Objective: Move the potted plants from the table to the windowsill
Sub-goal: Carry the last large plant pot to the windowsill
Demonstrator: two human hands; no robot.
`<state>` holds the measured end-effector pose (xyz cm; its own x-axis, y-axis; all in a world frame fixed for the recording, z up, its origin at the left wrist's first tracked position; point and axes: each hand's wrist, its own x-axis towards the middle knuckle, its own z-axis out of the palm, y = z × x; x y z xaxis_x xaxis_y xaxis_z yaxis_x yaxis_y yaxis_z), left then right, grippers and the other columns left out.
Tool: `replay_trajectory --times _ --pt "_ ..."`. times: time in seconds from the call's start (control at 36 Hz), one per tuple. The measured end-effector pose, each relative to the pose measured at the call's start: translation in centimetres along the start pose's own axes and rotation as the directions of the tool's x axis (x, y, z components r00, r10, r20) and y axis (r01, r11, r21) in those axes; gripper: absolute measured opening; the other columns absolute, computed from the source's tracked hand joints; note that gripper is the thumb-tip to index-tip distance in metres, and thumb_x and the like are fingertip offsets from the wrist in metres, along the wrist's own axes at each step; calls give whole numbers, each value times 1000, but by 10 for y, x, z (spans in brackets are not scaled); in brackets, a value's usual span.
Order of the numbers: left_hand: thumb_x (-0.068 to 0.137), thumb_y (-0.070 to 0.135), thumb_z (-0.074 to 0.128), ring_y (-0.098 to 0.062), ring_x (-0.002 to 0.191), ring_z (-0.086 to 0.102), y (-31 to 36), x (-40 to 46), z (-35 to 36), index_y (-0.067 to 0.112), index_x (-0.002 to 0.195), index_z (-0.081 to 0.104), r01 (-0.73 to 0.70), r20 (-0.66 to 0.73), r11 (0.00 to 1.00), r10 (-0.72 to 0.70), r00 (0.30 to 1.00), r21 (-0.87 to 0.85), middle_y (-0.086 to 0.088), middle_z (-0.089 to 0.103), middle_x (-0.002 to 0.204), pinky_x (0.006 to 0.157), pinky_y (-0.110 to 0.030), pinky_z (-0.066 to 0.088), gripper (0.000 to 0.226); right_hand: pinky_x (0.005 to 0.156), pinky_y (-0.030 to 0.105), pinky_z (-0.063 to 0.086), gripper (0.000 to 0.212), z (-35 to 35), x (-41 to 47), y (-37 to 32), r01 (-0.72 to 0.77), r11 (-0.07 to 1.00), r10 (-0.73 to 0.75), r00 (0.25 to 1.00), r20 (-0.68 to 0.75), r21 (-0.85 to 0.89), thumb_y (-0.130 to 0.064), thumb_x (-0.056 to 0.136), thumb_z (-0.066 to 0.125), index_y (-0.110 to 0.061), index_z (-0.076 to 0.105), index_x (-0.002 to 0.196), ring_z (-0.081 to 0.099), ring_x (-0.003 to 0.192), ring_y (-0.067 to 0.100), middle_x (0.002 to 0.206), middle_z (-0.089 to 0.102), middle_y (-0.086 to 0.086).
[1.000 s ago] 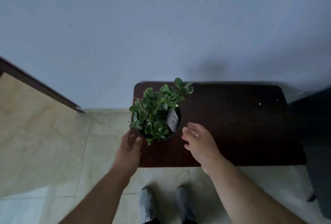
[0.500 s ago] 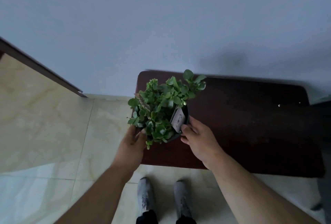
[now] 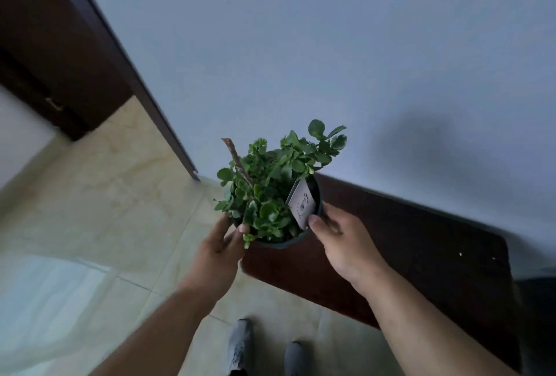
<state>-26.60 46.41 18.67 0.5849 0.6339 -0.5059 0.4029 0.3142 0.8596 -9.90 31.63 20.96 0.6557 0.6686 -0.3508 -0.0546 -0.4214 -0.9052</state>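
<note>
Both hands hold the potted plant [image 3: 270,195].
Left hand [image 3: 219,252] and right hand [image 3: 340,240] grip opposite sides of its pot, above the dark bench [image 3: 421,255] edge.

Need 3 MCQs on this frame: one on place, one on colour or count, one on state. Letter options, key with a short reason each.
1. Where is the potted plant?
A. Lying on the floor
B. Held between both hands at the left end of the table
C. On a windowsill

2. What colour is the table top?
A. White
B. Dark brown
C. Green

3. What is the state of the hands?
A. Both hang free
B. Only the right hand grips the pot
C. The left hand and the right hand each grip a side of the pot

Key:
1 B: the pot sits between the two hands by the table's left end; whether it rests on the top cannot be told.
2 B: the top is dark brown wood.
3 C: fingers and thumbs curl round the pot rim on both sides.
</note>
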Motion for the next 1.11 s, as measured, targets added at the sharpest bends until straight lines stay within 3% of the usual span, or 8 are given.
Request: replay_trajectory --times 0.14,0.28,0.44,0.56,0.72,0.83,0.97,1.11 --pt "98 28 51 15 92 65 45 -66 -28 45 124 53 -113 -157 988 96 983 -106 40 68 94 98 -34 48 31 94 23 49 23 19 -27 -68 141 987 -133 986 105 -72 -21 101 56 -31 72 115 66 108 -5 110 76 -18" --pt "99 20 49 -15 128 54 70 -121 -72 20 148 42 -169 -318 963 95 943 -212 4 53 144 108 -47 44 49 77 14 48 20 60 -46 -123 270 954 -237 945 225 -127 -25 102 54 -28 73 101 67 92 -8 95 75 -22" --pt "101 24 50 -9 129 53 69 -170 -144 26 152 36 -229 -425 948 118 897 -220 9 48 148 109 -44 44 52 85 26 50 22 133 -63 -164 319 941 -257 893 368 -116 -25 101 55 -29 75 108 68 99 -4 102 77 -18" --pt "102 23 49 5 110 59 65 -193 -185 35 136 50 -260 -497 939 119 859 -224 17 60 131 101 -34 50 37 71 28 44 20 182 -69 -183 380 913 -284 853 438 -148 -27 100 55 -23 75 96 65 78 13 88 76 -6" --pt "101 24 52 4 107 60 42 -233 -285 33 143 50 -275 -632 931 66 773 -239 10 62 130 103 -38 50 42 53 12 34 22 298 -89 -218 448 887 -307 752 583 -111 -16 101 56 -25 69 87 49 50 -6 50 56 -24" --pt "98 35 56 5 103 63 17 -258 -360 40 142 49 -274 -701 931 30 713 -239 14 65 125 100 -40 53 45 76 20 47 23 386 -106 -231 441 892 -272 704 656 -103 -19 101 58 -29 73 88 63 72 -8 72 71 -25" --pt "99 32 55 9 99 64 -5 -288 -438 46 131 54 -333 -759 914 43 649 -232 24 64 118 94 -35 56 35 101 63 46 24 483 -127 -245 433 900 -270 639 720 -47 -37 94 63 -18 74 105 65 94 33 109 66 28" --pt "100 29 53 15 92 65 -23 -302 -498 55 116 55 -378 -789 888 30 613 -260 38 69 97 90 -33 54 30 101 72 36 16 557 -137 -259 395 919 -243 608 755 -22 -22 98 61 -23 77 98 44 120 54 121 56 35"
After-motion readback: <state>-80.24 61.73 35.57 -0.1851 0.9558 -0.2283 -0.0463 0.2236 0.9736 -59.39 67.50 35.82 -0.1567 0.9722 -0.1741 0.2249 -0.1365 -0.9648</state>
